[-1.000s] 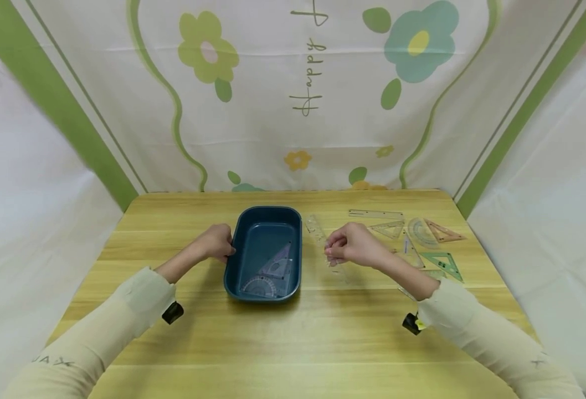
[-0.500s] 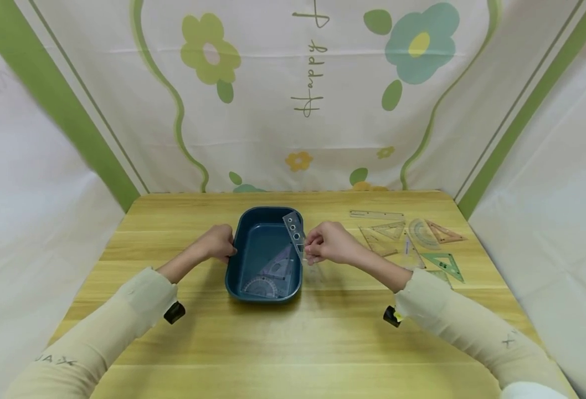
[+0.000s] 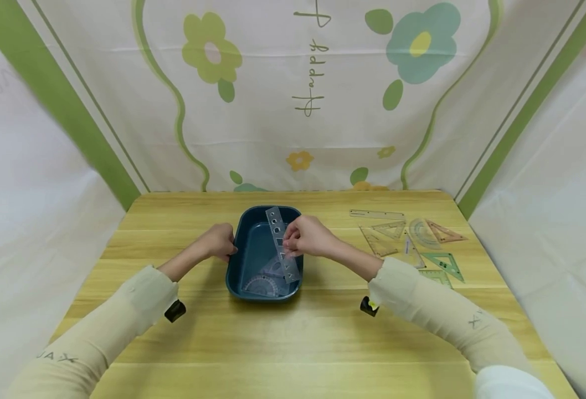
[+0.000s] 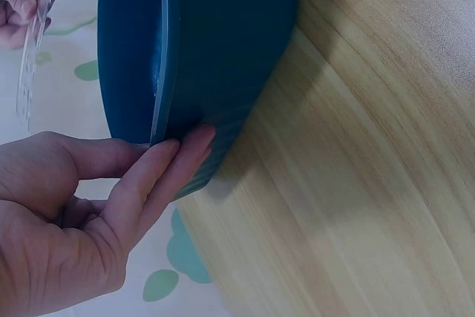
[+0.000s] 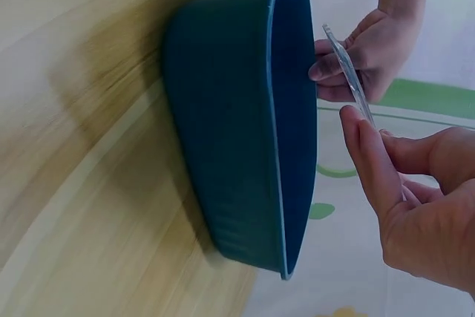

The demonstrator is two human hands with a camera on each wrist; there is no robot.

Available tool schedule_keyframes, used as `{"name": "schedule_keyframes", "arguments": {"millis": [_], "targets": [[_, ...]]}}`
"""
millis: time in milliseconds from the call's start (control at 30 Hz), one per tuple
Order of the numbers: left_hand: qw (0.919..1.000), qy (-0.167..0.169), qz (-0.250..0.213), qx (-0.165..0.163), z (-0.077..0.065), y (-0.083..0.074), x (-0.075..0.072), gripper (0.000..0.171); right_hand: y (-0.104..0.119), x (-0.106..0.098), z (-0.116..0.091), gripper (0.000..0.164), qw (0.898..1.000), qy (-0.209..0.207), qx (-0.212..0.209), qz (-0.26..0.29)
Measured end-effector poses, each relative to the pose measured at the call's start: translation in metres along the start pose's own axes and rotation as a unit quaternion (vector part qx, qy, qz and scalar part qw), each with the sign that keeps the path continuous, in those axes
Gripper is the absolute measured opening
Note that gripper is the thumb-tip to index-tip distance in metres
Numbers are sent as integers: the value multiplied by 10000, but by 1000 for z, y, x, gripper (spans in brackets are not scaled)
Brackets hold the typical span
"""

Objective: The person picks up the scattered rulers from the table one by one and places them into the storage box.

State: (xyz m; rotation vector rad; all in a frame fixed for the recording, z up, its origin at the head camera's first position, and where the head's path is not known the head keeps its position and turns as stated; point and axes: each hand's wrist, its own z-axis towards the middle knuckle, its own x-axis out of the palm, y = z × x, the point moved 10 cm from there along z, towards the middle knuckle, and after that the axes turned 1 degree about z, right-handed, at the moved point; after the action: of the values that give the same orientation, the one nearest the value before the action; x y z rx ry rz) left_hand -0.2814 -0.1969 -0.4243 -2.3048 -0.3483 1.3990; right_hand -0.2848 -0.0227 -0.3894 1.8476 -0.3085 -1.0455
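Observation:
A dark blue plastic box (image 3: 250,227) stands on the wooden table. At its left rim my left hand (image 3: 218,243) pinches the wall, thumb inside and fingers outside in the left wrist view. My right hand (image 3: 307,237) pinches a clear ruler (image 3: 274,221) with cut-out holes by its middle, holding it over the box's right half. In the right wrist view the ruler (image 5: 347,68) shows edge-on above the rim. Inside the box lie a clear protractor (image 3: 261,285) and a clear set square (image 3: 274,268), partly covered by the ruler.
On the right of the table (image 3: 323,343) lie a straight ruler (image 3: 376,214), a protractor (image 3: 419,233), an orange set square (image 3: 444,231), a green set square (image 3: 453,267) and several clear set squares. A printed curtain (image 3: 273,122) stands behind the table.
My right hand has carried the clear ruler leftward from the table, past the box's right rim, to over the box. The left hand has kept its hold on the rim.

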Motion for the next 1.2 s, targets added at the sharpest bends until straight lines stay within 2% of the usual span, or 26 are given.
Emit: {"name": "schedule_keyframes", "arguments": {"millis": [200, 333, 600, 833, 1000, 1133, 1200], "targets": [[9999, -30, 78, 104, 0, 1, 0, 54, 15, 5, 13, 9, 9980, -93, -284, -560], [9999, -3, 77, 111, 1, 0, 0, 54, 20, 9, 22, 7, 9973, -52, -252, -683], [10000, 29, -28, -4, 0, 0, 1, 52, 14, 30, 38, 11, 9994, 282, 186, -72], [10000, 43, -31, 1, 0, 0, 1, 50, 5, 52, 52, 9, 9976, 521, 462, -53], [10000, 26, -13, 32, 1, 0, 1, 51, -4, 68, 59, 12, 9937, 780, 772, 213], [10000, -7, -34, 54, 1, 0, 0, 52, -8, 79, 63, 7, 9886, 1011, 969, 548], [10000, -13, -49, 43, 1, 1, 0, 52, -9, 82, 65, 11, 9865, 1071, 1015, 716]]}}
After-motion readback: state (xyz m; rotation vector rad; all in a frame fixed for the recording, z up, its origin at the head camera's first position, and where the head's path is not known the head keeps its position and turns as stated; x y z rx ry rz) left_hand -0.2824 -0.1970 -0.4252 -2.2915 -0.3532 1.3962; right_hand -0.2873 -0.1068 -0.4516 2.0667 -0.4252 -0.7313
